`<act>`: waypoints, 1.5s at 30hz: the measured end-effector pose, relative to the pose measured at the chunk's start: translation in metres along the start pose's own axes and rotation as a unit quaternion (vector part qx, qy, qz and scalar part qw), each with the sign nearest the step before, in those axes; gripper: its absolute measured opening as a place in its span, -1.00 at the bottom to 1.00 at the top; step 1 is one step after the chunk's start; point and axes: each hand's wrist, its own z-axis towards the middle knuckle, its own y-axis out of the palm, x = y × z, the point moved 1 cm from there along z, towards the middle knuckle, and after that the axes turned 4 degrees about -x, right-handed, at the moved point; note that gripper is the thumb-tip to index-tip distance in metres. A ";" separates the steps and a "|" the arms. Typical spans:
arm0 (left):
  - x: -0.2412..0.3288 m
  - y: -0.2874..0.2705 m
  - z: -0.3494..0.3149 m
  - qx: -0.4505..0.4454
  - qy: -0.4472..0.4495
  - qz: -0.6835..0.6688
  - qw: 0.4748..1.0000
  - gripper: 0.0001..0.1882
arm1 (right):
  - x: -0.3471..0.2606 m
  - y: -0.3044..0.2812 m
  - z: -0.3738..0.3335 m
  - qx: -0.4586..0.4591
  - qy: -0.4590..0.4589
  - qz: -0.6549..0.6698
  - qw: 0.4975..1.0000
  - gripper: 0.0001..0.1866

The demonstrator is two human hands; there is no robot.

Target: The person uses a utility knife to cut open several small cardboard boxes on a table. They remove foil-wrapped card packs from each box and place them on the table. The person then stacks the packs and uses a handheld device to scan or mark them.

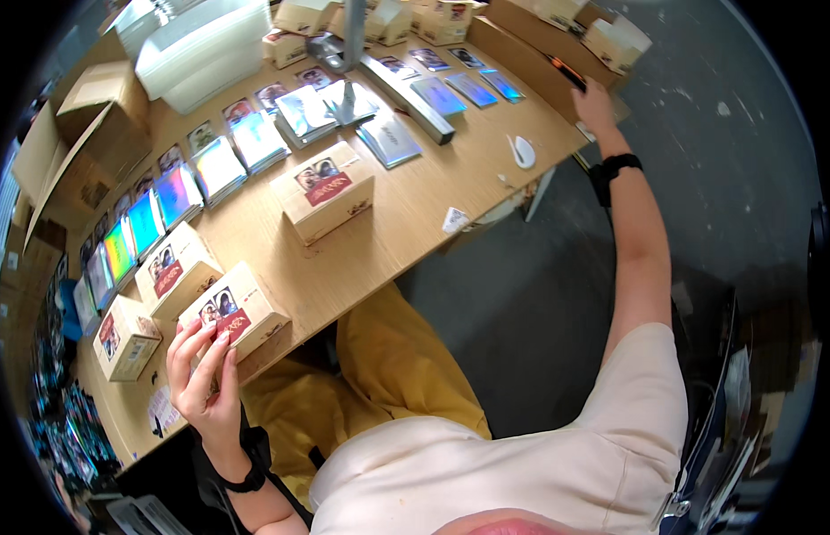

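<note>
At the table's near left edge, my left hand (201, 379) rests its slightly bent, parted fingers against the end of a cream box (239, 312) with a red label and printed pictures. Two similar cream boxes, one behind (178, 270) and one to the left (128, 337), stand close by. My right arm reaches far out to the right, where my right hand (597, 109) is closed round an orange and black utility knife (568, 71). That hand is beside an open cardboard box (531, 67) on the table's far right; its fingers are partly hidden.
Another cream box (326, 194) stands mid-table. Stacks of shiny holographic packets (221, 169) run in a curved row, with picture cards behind them. A metal post and bar (406, 96), a white plastic tub (204, 58), an open carton (85, 147) and a white oval item (523, 152) are also around.
</note>
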 end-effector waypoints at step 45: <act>0.006 0.014 -0.037 0.134 -0.003 0.029 0.991 -0.69 | -0.408 -0.237 -0.173 -0.301 -0.419 0.490 0.703 -0.60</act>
